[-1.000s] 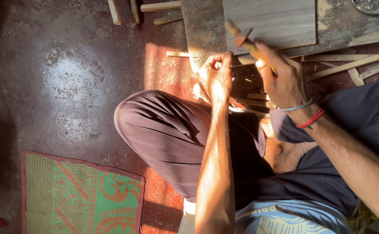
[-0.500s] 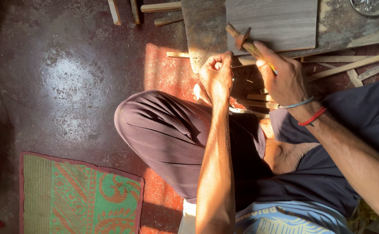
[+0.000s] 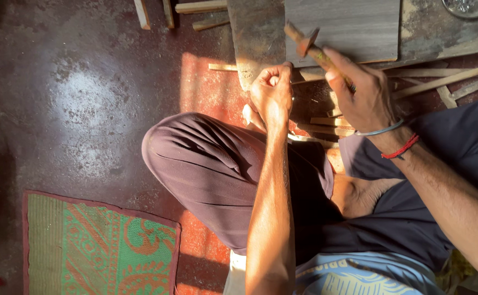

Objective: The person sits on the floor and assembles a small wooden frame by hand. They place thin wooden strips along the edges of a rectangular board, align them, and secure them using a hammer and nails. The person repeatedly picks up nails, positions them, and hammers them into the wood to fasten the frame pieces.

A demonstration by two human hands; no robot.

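Two bare hands work over a dark red floor (image 3: pixel 86 109), above a folded knee in brownish-purple trousers (image 3: pixel 206 164). The right hand (image 3: pixel 362 93), with a thin blue bangle and red thread at the wrist, is wrapped tight around a slim wooden-handled tool (image 3: pixel 307 46), possibly a small hammer; its rust-coloured head points up over a grey rectangular wooden board (image 3: pixel 343 27). The left hand (image 3: pixel 272 93) is curled into a narrow pinch at the board's lower edge, and whatever sits between its fingertips is too small to make out. Thin pale wooden strips (image 3: pixel 446 79) lie scattered just beside the right hand, more at the top of the view. A green and orange patterned woven mat (image 3: pixel 97 246) lies well apart, at lower left.
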